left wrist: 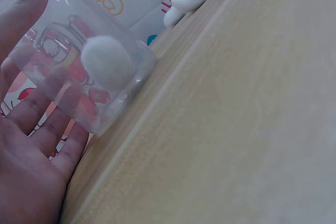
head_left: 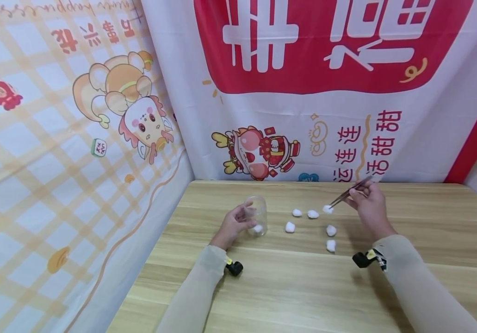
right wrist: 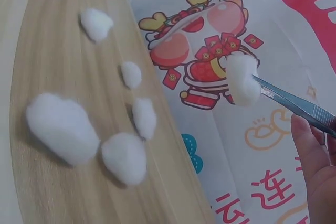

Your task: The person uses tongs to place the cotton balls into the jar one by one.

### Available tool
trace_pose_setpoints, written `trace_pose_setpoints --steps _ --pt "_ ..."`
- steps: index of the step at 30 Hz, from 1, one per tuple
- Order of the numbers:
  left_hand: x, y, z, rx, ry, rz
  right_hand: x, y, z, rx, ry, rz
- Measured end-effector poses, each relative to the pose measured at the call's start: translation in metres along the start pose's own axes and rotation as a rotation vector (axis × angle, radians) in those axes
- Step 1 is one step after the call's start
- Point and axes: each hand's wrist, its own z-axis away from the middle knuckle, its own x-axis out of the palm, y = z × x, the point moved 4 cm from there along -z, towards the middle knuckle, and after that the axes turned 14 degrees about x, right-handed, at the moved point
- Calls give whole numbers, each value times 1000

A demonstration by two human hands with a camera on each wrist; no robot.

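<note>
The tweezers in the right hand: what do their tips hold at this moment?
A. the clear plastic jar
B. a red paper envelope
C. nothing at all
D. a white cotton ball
D. In the right wrist view the tweezers pinch a white cotton ball lifted clear of the table, with five more cotton balls still lying on the wood.

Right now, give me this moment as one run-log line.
left hand holds jar | right hand grips tweezers | cotton ball pinched, lifted | one ball in jar
</note>
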Motion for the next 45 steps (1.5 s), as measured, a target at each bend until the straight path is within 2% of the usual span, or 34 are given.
trace_pose_setpoints --steps 6,13,19,30,37,45 --pt "0 3 0 -18 -36 17 9 1 -3 15 24 7" --pt "4 26 4 -2 -44 18 20 1 -6 58 61 99" --pt "4 26 3 -3 -53 22 30 -2 -6 33 28 113" --pt "4 25 2 -19 -56 28 47 -4 -7 -8 -8 32" --pt "1 -3 -1 14 -9 7 52 -5 -8 -5 2 42" --pt "0 -7 -2 30 5 -2 66 -8 -11 -3 -21 41"
